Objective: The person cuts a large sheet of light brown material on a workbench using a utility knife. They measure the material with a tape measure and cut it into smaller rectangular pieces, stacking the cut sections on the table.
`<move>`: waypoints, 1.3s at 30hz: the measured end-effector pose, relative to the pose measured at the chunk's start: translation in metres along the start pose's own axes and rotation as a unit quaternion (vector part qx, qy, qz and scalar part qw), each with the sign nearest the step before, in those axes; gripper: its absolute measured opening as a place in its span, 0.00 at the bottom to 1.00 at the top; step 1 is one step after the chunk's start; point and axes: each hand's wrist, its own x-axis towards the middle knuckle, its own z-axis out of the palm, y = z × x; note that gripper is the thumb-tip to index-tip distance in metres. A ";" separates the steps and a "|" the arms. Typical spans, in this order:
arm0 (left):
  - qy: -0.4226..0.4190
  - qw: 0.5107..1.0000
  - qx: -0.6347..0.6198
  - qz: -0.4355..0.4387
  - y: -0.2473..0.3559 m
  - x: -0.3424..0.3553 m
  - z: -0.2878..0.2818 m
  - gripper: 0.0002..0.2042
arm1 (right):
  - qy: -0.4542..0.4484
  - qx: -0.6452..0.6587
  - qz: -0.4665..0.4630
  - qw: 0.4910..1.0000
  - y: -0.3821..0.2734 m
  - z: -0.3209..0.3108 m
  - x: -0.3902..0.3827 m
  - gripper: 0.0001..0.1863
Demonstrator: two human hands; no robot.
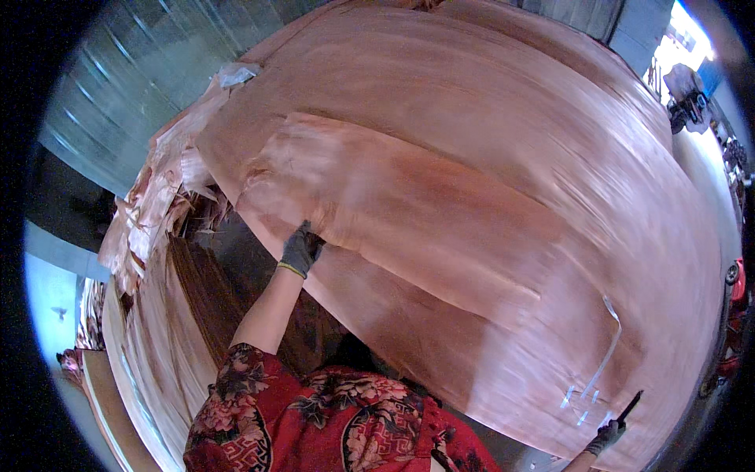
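Observation:
A large stack of thin reddish-brown wood veneer (472, 86) spreads in front of me. On top lies a smaller long veneer sheet (409, 212) with a creased left end. My left hand (301, 249), in a dark grey glove, is closed at that sheet's near edge and pinches it. Far to the right, my right hand (605, 437) wears a similar glove and is closed round a slim dark tool, which looks like a knife (630, 406). Just beyond it, a long pale tape strip (604, 362) and several short tape pieces (583, 403) lie on the veneer.
Torn veneer scraps (153, 212) hang at the stack's left end. More veneer (149, 338) stands in a pile at my lower left. A corrugated metal wall (149, 79) rises at the far left. Beyond the right edge are a red vehicle (735, 295) and a bright opening (683, 43).

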 end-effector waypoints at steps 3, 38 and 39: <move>0.017 0.998 -0.060 -0.032 0.019 0.016 -0.021 0.11 | 0.017 0.229 0.047 0.972 -0.047 0.004 -0.053 0.10; -0.165 0.481 0.734 0.450 0.221 0.061 -0.025 0.31 | -0.220 -0.114 -0.383 0.890 -0.371 0.248 -0.451 0.15; -0.212 0.433 0.749 0.455 0.220 0.061 -0.003 0.34 | -0.206 -0.089 -0.394 0.892 -0.377 0.248 -0.451 0.13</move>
